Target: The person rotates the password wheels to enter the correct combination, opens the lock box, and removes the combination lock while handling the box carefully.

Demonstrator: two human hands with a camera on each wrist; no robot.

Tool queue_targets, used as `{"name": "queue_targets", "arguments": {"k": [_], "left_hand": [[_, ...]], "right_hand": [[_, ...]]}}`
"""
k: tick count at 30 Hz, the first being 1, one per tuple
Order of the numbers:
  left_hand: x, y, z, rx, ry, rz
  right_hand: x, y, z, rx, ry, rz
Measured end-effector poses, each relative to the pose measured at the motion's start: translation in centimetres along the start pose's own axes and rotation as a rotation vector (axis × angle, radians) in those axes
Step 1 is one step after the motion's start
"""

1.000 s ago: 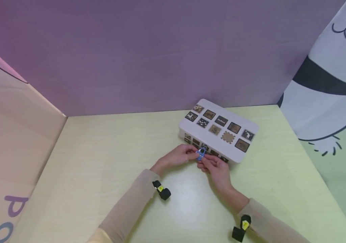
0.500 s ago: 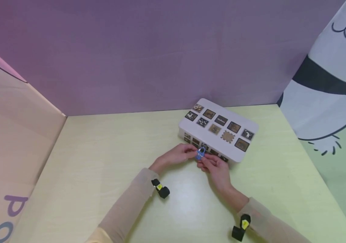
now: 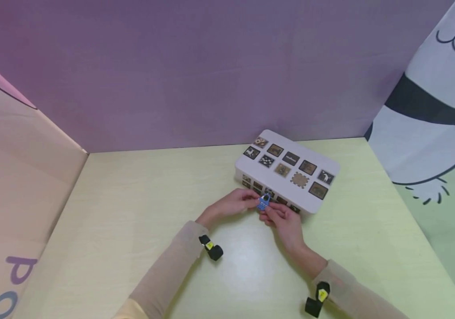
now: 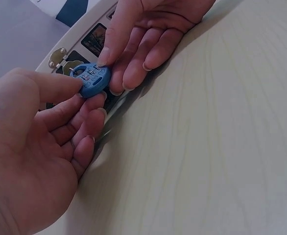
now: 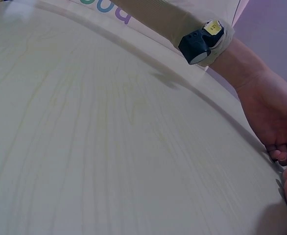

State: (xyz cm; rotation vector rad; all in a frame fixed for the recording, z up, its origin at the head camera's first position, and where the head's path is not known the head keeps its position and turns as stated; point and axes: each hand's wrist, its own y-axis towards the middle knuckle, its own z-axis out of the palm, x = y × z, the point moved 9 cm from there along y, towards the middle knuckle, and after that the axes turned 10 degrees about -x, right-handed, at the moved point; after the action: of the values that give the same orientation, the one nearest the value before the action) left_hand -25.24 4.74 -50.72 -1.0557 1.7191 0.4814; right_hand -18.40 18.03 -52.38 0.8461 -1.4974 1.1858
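Note:
A small blue combination padlock [image 4: 94, 82] with lettered dials is at the front side of a white box [image 3: 287, 166] printed with dark and brown square pictures. In the left wrist view its shackle sits by a metal hasp [image 4: 59, 58] on the box. My left hand [image 3: 233, 203] pinches the padlock's left side between thumb and fingers. From the right, my right hand [image 3: 287, 225] pinches the other side, thumb on the dial face. Only a sliver of the lock shows at the edge of the right wrist view, beside the left hand [image 5: 273, 115].
The box stands at an angle on a pale wood-grain table [image 3: 151, 199], near the purple back wall [image 3: 211, 79]. Printed side panels flank the table. Each sleeve carries a black wrist camera, one on the left [image 3: 211, 248] and one on the right [image 3: 317, 299].
Both hands stay at the padlock and the box has not moved. The padlock's face has tilted slightly between the fingers.

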Motion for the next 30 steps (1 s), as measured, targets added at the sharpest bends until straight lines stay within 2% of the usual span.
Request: {"name": "queue_targets", "arguments": {"k": [11, 19, 30], "left_hand": [[0.25, 0.19, 0.14, -0.003, -0.046, -0.012], [0.08, 0.22, 0.10, -0.018, -0.046, -0.003], [-0.21, 0.18, 0.17, 0.000, -0.018, -0.011]], "right_hand": [[-0.17, 0.10, 0.02, 0.004, 0.019, 0.005], [-0.15, 0.04, 0.04, -0.001, 0.022, 0.006], [0.11, -0.12, -0.03, -0.015, 0.021, 0.000]]}}
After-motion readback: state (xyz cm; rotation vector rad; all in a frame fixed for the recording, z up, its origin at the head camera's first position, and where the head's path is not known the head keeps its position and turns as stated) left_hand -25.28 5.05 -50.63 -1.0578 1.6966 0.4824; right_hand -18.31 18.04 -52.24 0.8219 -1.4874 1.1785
